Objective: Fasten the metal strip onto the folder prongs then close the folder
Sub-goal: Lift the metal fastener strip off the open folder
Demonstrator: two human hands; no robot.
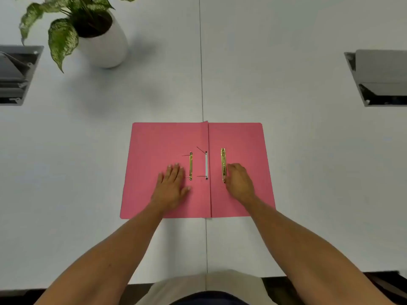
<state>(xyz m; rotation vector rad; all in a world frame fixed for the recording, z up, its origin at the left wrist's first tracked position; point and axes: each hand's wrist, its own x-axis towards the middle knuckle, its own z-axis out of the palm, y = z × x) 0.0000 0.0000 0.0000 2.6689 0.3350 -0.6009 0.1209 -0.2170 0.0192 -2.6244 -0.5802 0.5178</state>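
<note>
Right hand [239,181] fingers on metal strip [223,165], left hand [172,186] flat, both on open folder [154,142].

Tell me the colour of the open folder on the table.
Pink, inside both flaps of the folder; it shows plainly in the head view.

Folder [154,139] open on table [308,150]; plant [88,29] behind-left.

Bright, even overhead light — soft shadow beside plant pot [105,47]; slight overall blur, wide-angle bending at edges
</note>
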